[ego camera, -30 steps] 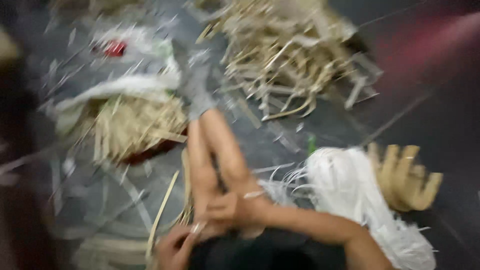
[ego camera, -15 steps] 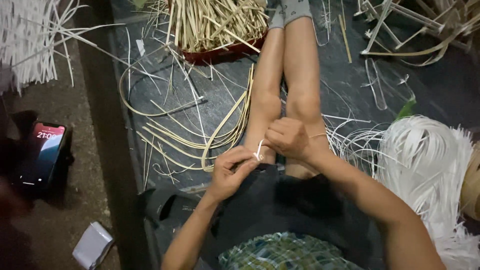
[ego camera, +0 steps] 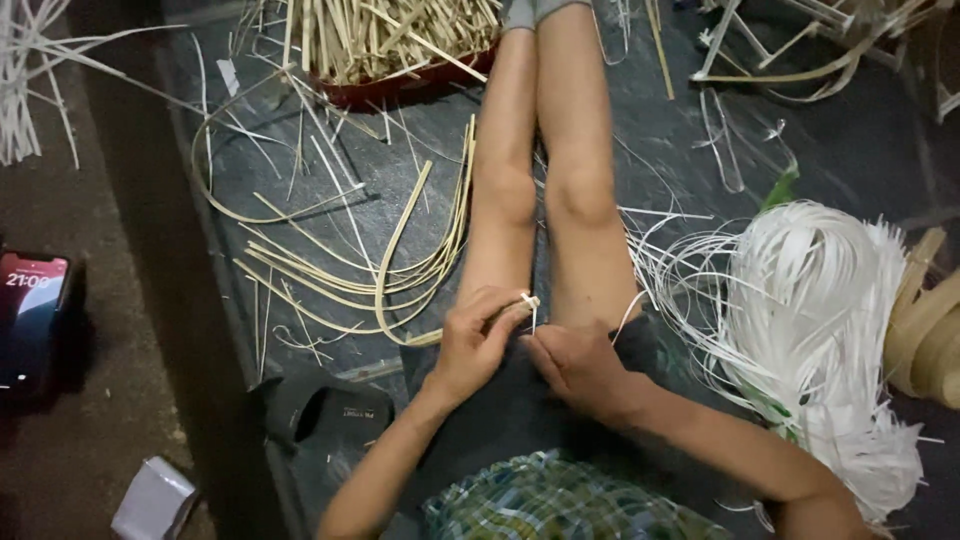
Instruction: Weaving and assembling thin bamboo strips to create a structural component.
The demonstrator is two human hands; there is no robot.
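Observation:
I sit on a dark mat (ego camera: 660, 130) with both legs stretched out. My left hand (ego camera: 478, 340) pinches the end of a thin pale cane strip (ego camera: 515, 305) above my thighs. My right hand (ego camera: 578, 368) meets it there, its fingers closed on a narrow white strand (ego camera: 533, 318) at the strip's tip. Both hands rest over my dark shorts. More bent cane strips (ego camera: 400, 260) curve on the mat just left of my left knee.
A red tray (ego camera: 400, 88) piled with cut cane pieces lies beyond my knees. A big bundle of white strips (ego camera: 830, 310) lies at right, tan coils (ego camera: 925, 330) past it. A phone (ego camera: 28, 310), a dark sandal (ego camera: 320, 410) and a small box (ego camera: 152, 498) lie at left.
The view has steadied and shifted slightly. My hands have come down from my knees to my lap and closed together on the strip and strand.

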